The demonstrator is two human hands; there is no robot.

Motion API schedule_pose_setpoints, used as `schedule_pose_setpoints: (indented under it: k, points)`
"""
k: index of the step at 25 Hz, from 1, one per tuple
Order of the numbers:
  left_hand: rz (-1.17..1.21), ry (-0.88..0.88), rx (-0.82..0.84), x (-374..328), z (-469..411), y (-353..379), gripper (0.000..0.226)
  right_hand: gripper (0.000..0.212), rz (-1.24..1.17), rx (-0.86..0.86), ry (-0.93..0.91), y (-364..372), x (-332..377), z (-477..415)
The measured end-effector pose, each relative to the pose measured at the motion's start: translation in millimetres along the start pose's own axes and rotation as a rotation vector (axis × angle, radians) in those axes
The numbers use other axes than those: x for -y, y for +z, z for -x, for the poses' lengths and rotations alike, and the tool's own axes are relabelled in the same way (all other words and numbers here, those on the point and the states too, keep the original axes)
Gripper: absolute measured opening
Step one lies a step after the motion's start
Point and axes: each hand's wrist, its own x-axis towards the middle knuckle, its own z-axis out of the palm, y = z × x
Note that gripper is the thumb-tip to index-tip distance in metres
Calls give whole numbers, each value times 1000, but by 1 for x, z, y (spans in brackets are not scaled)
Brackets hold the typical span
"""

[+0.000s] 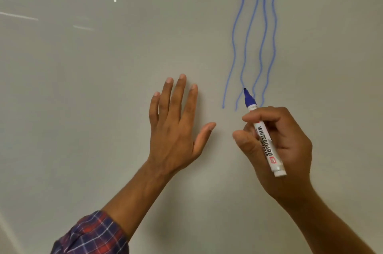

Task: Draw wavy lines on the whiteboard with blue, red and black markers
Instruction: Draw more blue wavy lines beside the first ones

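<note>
My left hand (176, 127) lay flat, fingers spread, on the whiteboard (103, 88). My right hand (277, 146) gripped the blue marker (264, 135), its tip at one of four wavy blue lines (255, 25).

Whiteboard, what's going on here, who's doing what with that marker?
A person is drawing wavy lines on the whiteboard. The right hand grips a blue marker, uncapped, its tip at the lower part of the second of four blue wavy lines that run down the board. The left hand is open, fingers spread, apparently resting flat on the board to the left of the lines. No red or black lines show yet.
</note>
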Motion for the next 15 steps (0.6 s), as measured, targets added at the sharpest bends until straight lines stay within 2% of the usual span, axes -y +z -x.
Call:
schedule_pose_setpoints:
  k: [2,5,7,11,15]
  points:
    - [-23,29,-79,6,-35,-3,80,12,36,-116,-86,-7,3,-27]
    - [-52,41,-160,9,-80,-7,77,19,-38,-269,-61,-19,6,-71]
    - [-68,44,-199,10,-107,-7,76,16,-43,-341,-66,-29,6,-104]
    - [-112,58,-206,14,-143,-4,73,5,3,-401,-79,-46,-1,-162]
    - [-115,45,-197,14,-149,3,73,8,84,-424,-103,-56,-9,-202]
